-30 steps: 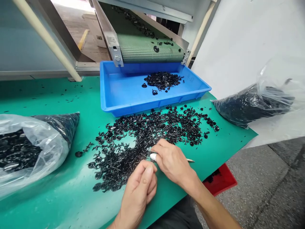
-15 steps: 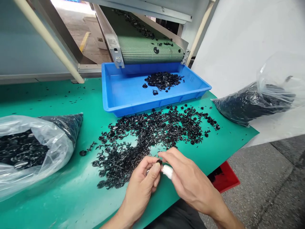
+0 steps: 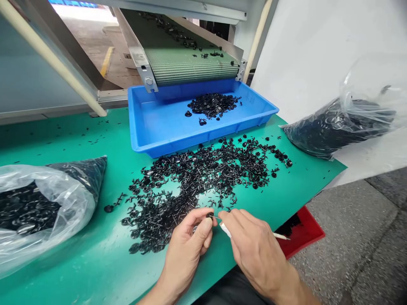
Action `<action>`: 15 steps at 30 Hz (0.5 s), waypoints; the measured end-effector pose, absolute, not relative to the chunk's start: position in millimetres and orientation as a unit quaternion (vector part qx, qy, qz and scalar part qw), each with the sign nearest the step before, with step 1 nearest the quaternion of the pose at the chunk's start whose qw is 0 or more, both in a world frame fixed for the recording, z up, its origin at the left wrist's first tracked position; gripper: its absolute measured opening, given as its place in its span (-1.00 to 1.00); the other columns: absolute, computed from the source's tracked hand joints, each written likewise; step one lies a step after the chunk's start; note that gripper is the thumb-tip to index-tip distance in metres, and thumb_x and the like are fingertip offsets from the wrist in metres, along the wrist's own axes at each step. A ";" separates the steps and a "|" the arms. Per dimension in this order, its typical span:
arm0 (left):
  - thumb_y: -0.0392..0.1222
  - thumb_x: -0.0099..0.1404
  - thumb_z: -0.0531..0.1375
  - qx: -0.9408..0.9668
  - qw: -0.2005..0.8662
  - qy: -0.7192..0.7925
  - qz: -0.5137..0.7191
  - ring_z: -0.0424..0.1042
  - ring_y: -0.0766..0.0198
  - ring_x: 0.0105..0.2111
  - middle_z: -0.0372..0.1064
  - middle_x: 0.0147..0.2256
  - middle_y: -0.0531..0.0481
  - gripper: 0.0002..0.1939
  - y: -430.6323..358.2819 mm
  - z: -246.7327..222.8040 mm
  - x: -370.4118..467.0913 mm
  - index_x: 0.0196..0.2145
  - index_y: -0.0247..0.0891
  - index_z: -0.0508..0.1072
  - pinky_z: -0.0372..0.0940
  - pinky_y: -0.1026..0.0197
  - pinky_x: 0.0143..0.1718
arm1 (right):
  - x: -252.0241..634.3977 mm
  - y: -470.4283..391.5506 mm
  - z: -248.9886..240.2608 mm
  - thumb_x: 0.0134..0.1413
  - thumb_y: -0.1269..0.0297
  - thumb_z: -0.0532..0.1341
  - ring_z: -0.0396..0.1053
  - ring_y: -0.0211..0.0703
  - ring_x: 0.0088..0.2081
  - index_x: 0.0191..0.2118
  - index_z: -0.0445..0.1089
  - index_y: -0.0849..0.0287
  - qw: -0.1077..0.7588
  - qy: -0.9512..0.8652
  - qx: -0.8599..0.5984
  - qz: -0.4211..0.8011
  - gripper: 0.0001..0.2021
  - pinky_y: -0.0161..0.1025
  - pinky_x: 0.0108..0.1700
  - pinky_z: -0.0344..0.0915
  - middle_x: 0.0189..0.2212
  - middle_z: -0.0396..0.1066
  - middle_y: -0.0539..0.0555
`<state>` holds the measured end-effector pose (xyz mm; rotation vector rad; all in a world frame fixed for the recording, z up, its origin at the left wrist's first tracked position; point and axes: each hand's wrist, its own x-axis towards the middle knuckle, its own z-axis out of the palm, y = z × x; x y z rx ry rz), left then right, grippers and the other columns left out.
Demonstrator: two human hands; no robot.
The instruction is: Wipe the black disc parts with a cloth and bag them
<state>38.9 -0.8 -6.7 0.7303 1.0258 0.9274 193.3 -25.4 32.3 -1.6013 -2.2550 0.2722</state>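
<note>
My left hand (image 3: 190,243) pinches a small round black plastic part (image 3: 209,215) between thumb and fingertips. A second shiny piece (image 3: 194,229) shows inside its curled fingers, mostly hidden. In my right hand (image 3: 256,245) is a slim, pale-handled tool (image 3: 281,236) with a thin metal tip that points at the part, at or very near it. White wrapping shows by the right fingers; whether it is on the tool or a finger I cannot tell. Just beyond both hands, a wide heap of black plastic parts (image 3: 190,178), round heads and thin branching sprues, lies on the green tabletop.
Behind the heap stands a blue tray (image 3: 190,140) with black parts, under the end of a green conveyor belt (image 3: 193,70). Clear bags of black parts lie left (image 3: 81,186) and right (image 3: 318,135). A red bin (image 3: 307,233) sits below the table's right edge.
My right hand has drawn slightly back to the right, so the thin tip and the tool's rear end now show. A round part at the belt's end has gone from it. The view has shifted a little.
</note>
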 end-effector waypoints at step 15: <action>0.04 0.20 0.29 0.355 0.675 0.503 0.406 0.05 0.43 -0.62 0.14 -0.66 0.20 -0.69 -2.5 -5.5 39.8 -0.26 -0.26 0.46 -0.02 0.37 -0.59 | 175.5 -32.2 25.1 0.21 0.57 -0.02 0.27 -0.06 -0.41 -0.12 0.31 0.22 0.187 -0.781 -0.596 0.024 -0.75 -0.14 -0.36 0.11 -0.45 0.33 0.07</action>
